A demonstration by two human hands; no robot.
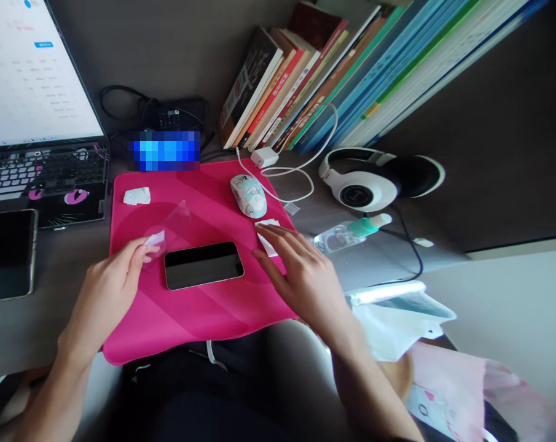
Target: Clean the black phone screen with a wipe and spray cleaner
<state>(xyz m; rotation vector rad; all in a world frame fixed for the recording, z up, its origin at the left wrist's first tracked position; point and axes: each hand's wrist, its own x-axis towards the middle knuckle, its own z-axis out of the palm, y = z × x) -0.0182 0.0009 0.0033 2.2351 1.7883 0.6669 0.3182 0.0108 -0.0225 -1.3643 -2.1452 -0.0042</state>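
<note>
Between the thumb and fingers of my left hand (109,288) is a thin clear film (180,212) with a whitish tab at its near end. The film is see-through, so its full outline is hard to make out. A phone (204,266) lies face up with a dark screen on the pink mat (213,316), between my two hands. My right hand (300,270) has its fingers stretched out over a folded white wipe (269,244), partly covering it; whether they press on it I cannot tell. Another crumpled white wipe (137,196) lies at the mat's upper left.
A patterned mouse (249,196) sits at the mat's upper right, near a white charger (264,157) with its cable. Farther right are headphones (367,184) and a clear spray bottle (340,238) on its side. A laptop (45,175) and second phone (11,255) are left; books (296,80) stand behind.
</note>
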